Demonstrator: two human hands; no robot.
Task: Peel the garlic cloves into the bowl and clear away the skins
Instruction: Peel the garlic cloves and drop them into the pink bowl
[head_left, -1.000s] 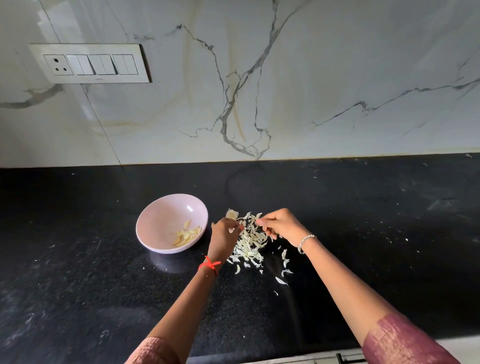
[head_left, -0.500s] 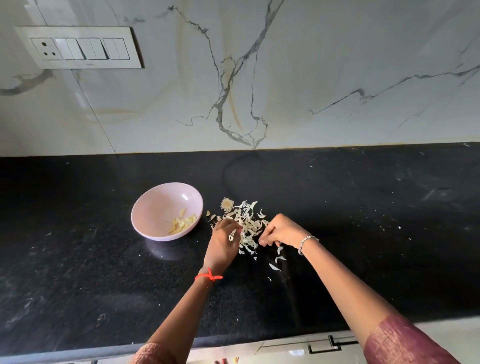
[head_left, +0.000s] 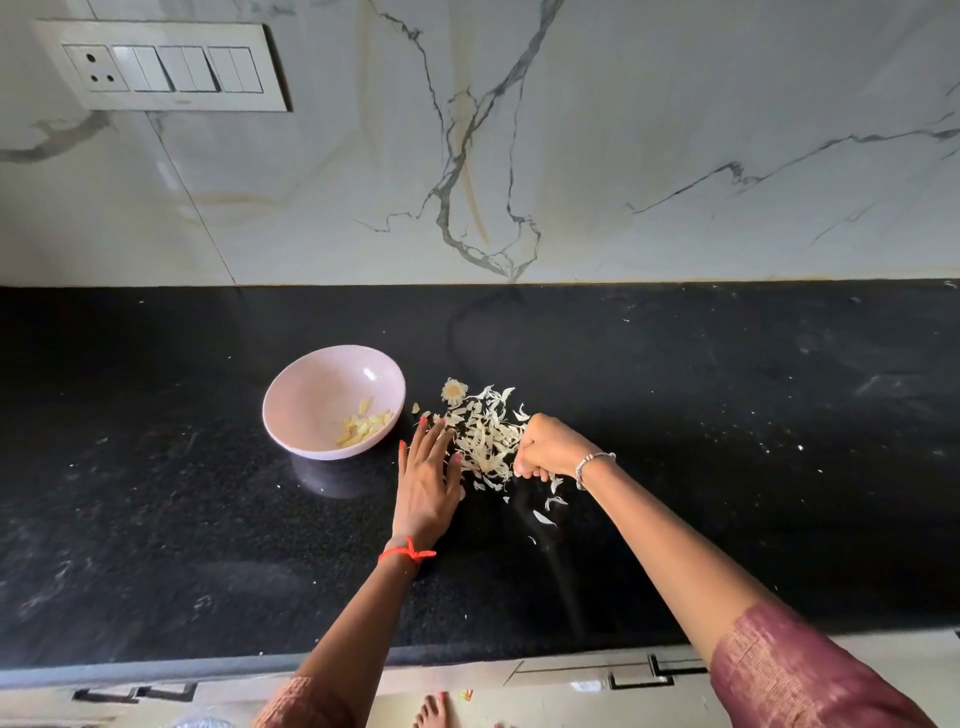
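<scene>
The garlic skins (head_left: 485, 434) lie in a loose heap on the black countertop (head_left: 727, 415) just to the right of the bowl (head_left: 311, 395), with the dried root end of the bulb (head_left: 454, 391) at the heap's far edge and a few stray flakes (head_left: 545, 512) trailing off nearer the person, further right of the bowl. Inside the bowl, against its right-hand wall, sits a small cluster of peeled cloves (head_left: 363, 426). Between bowl and heap, the left hand (head_left: 426, 483) is laid flat on the counter, fingers straight and spread, their tips touching the heap's near-left edge. 1 second ago that hand was curled, picking at the skins; it has since opened into a flat wall. On the heap's far side from the bowl, the right hand (head_left: 550, 449) has dropped from a raised pinch to a loose fist pressed into the skins, fingers curled under; whether they enclose any skins I cannot tell. With no unpeeled clove visible, the peeling looks finished and the 2 hands seem to be penning the heap from both sides to gather it. The strays outside the hands will likely need a second sweep.
</scene>
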